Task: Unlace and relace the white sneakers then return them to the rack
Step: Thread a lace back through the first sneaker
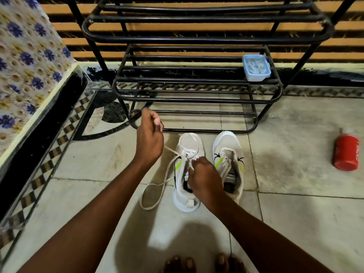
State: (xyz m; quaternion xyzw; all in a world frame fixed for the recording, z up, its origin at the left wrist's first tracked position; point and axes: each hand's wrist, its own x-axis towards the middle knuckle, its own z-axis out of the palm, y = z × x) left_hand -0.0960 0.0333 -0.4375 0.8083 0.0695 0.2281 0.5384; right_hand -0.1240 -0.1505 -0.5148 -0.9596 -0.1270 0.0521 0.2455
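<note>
Nearest, bare toes show at the bottom edge, and both forearms reach out over the tiled floor. The two white sneakers stand side by side on the floor, just in front of the rack.

The right hand is curled over the left sneaker at its eyelets, fingers pinching the lace there. That lace is threaded only through the far, toe-end rows; a long slack loop of it trails on the floor to the left of the shoe. The left hand, raised beyond and to the left, is closed round the lace's other end and holds it taut from the eyelets.

The right sneaker has bare eyelets and no lace in sight — unlaced, by the look of it. Whether the left one is being stripped or rethreaded I cannot tell.

Farther off, the black rack holds only a small blue-lidded box. So lacing both shoes and shelving them appear to remain.
</note>
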